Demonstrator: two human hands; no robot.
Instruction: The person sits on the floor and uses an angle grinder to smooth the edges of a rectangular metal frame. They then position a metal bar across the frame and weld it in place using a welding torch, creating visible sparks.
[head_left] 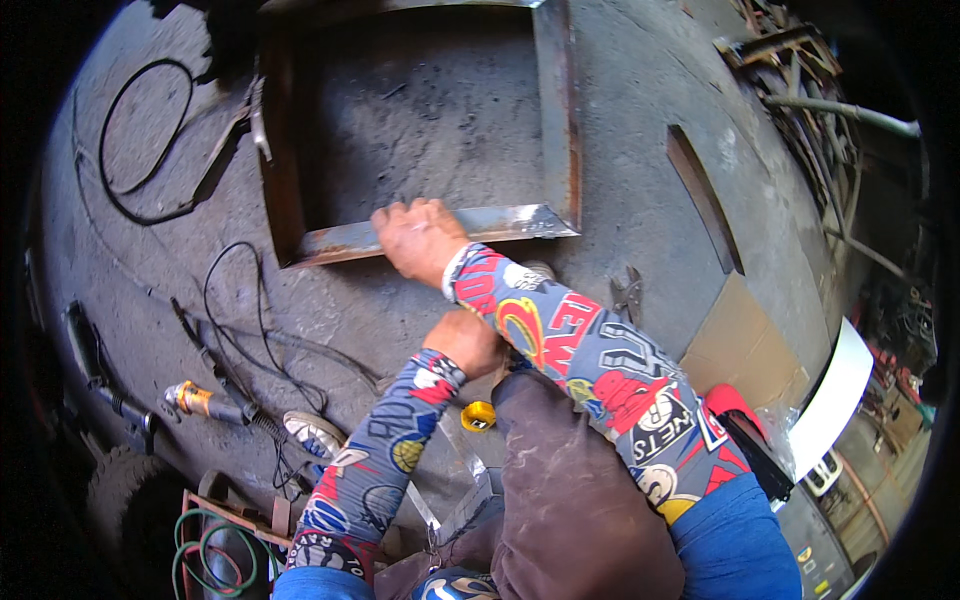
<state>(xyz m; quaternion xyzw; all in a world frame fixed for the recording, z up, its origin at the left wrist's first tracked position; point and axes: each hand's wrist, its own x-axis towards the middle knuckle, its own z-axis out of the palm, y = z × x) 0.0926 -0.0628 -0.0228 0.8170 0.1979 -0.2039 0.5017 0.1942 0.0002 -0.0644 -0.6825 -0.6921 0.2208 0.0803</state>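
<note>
A rusty angle-steel square frame (560, 130) lies on the concrete floor. My right hand (418, 238) is closed round its near bar, left of that bar's middle. My left hand (465, 345) is lower, by my bent knee, partly behind my right forearm, with its fingers hidden. A yellow tape measure (478, 416) sits below it. Pliers or locking grips (628, 295) lie right of my right forearm. A clamp tool (259, 120) with a cable rests against the frame's left side.
An angle grinder (205, 402), dark tools (95, 370) and cables lie at left, above a tyre (125, 490) and hose. At right are a steel strip (700, 195), cardboard (745, 340), a white panel (830, 395) and piled scrap metal (820, 150). My shoe (312, 432) shows at lower left.
</note>
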